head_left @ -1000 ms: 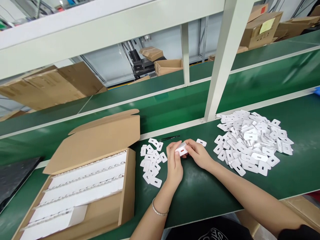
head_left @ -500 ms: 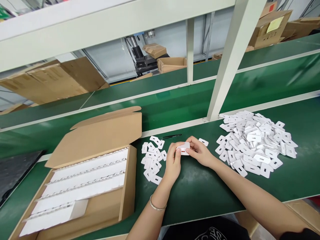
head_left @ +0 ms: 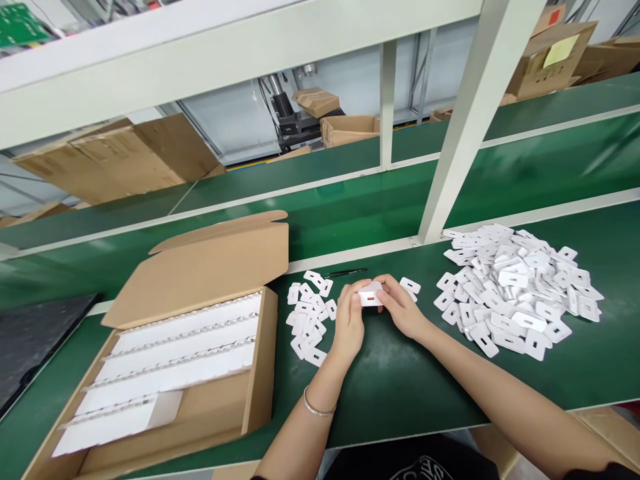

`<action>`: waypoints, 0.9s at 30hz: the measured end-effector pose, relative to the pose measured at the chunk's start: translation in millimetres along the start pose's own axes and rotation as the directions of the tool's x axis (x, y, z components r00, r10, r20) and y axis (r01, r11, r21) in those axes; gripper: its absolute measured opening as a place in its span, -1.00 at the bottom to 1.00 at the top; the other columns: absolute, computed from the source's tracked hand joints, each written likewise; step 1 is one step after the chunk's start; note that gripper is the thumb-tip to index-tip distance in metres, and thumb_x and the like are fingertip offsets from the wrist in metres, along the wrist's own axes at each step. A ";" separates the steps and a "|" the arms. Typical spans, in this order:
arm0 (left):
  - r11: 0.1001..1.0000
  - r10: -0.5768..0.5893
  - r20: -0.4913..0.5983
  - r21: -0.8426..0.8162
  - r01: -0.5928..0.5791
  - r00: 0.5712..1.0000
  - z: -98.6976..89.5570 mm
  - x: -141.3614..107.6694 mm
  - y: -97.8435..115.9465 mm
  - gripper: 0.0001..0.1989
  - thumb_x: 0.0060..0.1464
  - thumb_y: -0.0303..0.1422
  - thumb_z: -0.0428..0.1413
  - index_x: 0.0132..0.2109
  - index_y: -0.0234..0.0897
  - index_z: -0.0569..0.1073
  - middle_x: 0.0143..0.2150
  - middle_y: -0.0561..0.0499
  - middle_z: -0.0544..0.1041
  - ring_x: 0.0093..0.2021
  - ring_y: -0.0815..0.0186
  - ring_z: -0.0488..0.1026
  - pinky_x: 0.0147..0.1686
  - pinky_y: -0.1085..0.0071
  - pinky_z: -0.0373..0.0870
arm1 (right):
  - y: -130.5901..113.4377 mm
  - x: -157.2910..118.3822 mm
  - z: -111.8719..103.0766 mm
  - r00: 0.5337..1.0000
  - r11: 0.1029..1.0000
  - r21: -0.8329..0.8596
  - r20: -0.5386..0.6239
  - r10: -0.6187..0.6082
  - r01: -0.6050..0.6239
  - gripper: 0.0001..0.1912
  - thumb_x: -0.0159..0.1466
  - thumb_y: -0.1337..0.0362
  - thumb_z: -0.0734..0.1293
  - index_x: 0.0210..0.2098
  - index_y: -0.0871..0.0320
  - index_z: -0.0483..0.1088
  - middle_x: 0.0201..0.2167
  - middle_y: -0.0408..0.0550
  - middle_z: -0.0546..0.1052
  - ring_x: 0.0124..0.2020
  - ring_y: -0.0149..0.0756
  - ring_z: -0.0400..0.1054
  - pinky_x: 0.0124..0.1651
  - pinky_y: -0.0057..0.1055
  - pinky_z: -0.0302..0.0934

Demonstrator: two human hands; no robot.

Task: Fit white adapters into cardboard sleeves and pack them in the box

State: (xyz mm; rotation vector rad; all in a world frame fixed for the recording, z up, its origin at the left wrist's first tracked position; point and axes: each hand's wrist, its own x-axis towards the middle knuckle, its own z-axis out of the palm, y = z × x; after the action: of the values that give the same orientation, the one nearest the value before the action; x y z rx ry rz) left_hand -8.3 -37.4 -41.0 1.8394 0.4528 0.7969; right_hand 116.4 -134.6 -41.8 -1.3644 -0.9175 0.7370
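Between both hands, above the green bench, is a small white block with an orange-red slot, which looks like a USB charger (head_left: 371,297). My left hand (head_left: 349,323) grips its left side, thumb in front. From the right, my right hand (head_left: 404,311) closes on the same block with its fingers around the edge. Left of the hands lies a small pile of white slotted plates (head_left: 307,319). Two more loose plates (head_left: 410,285) rest just behind my right hand. A much larger heap of such plates (head_left: 520,280) spreads over the bench at right.
An open cardboard box (head_left: 261,363) with rows of white cartons (head_left: 190,347) stands at left. Black tweezers (head_left: 346,273) lie behind the hands. A pale metal post (head_left: 467,120) rises at the bench's back edge. A dark panel (head_left: 37,340) lies far left.
The view has shifted slightly, moving the scene a little to the right. Both hands still hold the charger, whose slotted face now turns more squarely toward me.
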 end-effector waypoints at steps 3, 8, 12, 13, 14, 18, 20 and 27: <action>0.997 0.047 0.016 0.056 -0.048 0.999 2.0 0.8 1.5 -0.59 0.51 -0.09 -0.14 0.09 -0.14 0.53 -0.01 -0.08 0.52 0.02 0.17 0.45 0.07 0.20 0.36 | -0.5 0.7 -3.1 1.000 0.999 -0.045 -0.026 0.007 -0.008 -0.48 0.39 -0.29 0.26 -0.14 0.06 0.29 -0.35 -0.15 0.42 -0.37 -0.27 0.28 -0.32 -0.32 0.23; 0.995 0.093 -0.024 0.029 -0.092 0.995 2.4 4.3 4.4 -0.60 0.52 -0.14 -0.15 0.02 -0.17 0.54 -0.08 -0.06 0.52 -0.04 0.20 0.46 0.02 0.25 0.36 | 1.2 -0.3 -2.2 0.998 0.994 -0.108 -0.061 0.009 -0.016 -0.54 0.35 -0.20 0.37 -0.19 0.08 0.30 -0.44 -0.20 0.37 -0.44 -0.31 0.19 -0.38 -0.35 0.05; 0.995 0.089 0.021 -0.049 -0.088 0.996 0.2 4.9 4.8 -0.57 0.51 -0.09 -0.17 0.04 -0.17 0.53 -0.03 -0.10 0.50 0.03 0.16 0.46 0.09 0.21 0.39 | 0.0 -2.6 -2.3 0.991 0.972 -0.230 -0.117 -0.071 0.042 -0.56 0.34 -0.14 0.40 -0.09 0.07 0.32 -0.39 -0.17 0.39 -0.43 -0.29 0.19 -0.37 -0.33 0.08; 0.994 0.069 0.029 -0.088 -0.066 0.997 0.0 4.7 3.5 -0.55 0.50 -0.07 -0.18 0.07 -0.17 0.51 0.03 -0.12 0.50 0.09 0.14 0.45 0.15 0.18 0.38 | -0.6 -2.8 -2.4 0.986 0.961 -0.266 -0.125 -0.109 0.073 -0.55 0.33 -0.13 0.42 -0.05 0.06 0.32 -0.35 -0.14 0.41 -0.41 -0.27 0.22 -0.35 -0.32 0.13; 0.990 0.042 0.034 -0.137 -0.037 0.999 0.0 4.5 1.4 -0.54 0.50 -0.06 -0.19 0.12 -0.17 0.49 0.11 -0.13 0.49 0.16 0.12 0.43 0.21 0.16 0.36 | -1.3 -2.9 -2.5 0.981 0.950 -0.295 -0.123 -0.149 0.107 -0.54 0.32 -0.11 0.43 -0.01 0.06 0.33 -0.29 -0.10 0.43 -0.37 -0.24 0.25 -0.31 -0.30 0.17; 0.926 -0.103 0.038 -0.361 0.109 0.994 0.1 5.2 -10.4 -0.51 0.48 -0.04 -0.18 0.32 -0.14 0.35 0.30 -0.16 0.41 0.31 0.08 0.37 0.29 0.12 0.33 | -1.9 -2.1 -0.8 0.961 0.907 -0.346 -0.044 -0.272 0.241 -0.54 0.35 0.02 0.44 0.12 0.05 0.32 -0.07 0.04 0.44 -0.24 -0.16 0.32 -0.22 -0.25 0.28; 0.905 -0.170 0.048 -0.389 0.175 0.984 -0.6 6.6 -14.4 -0.48 0.48 0.00 -0.20 0.34 -0.15 0.33 0.26 -0.17 0.45 0.25 0.08 0.43 0.24 0.12 0.38 | -0.5 -1.3 -0.3 0.949 0.887 -0.359 -0.007 -0.314 0.291 -0.57 0.38 0.09 0.43 0.16 0.04 0.32 -0.04 0.05 0.42 -0.21 -0.15 0.33 -0.22 -0.25 0.29; 0.900 -0.150 0.047 -0.406 0.156 0.988 6.7 12.2 -12.3 -0.33 0.25 0.15 0.16 0.28 -0.20 0.32 0.13 -0.19 0.51 0.11 0.10 0.50 0.12 0.15 0.46 | 5.3 3.3 -7.4 0.932 0.838 -0.434 0.011 -0.363 0.331 -0.58 0.42 0.19 0.37 0.23 0.00 0.30 -0.12 0.00 0.38 -0.27 -0.18 0.30 -0.20 -0.21 0.31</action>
State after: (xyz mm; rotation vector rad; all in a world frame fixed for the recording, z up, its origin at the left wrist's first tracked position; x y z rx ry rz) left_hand 5.7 -29.4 -50.0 1.4005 0.3819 0.7078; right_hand 124.8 -134.9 -46.5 -1.5336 -1.2805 0.2042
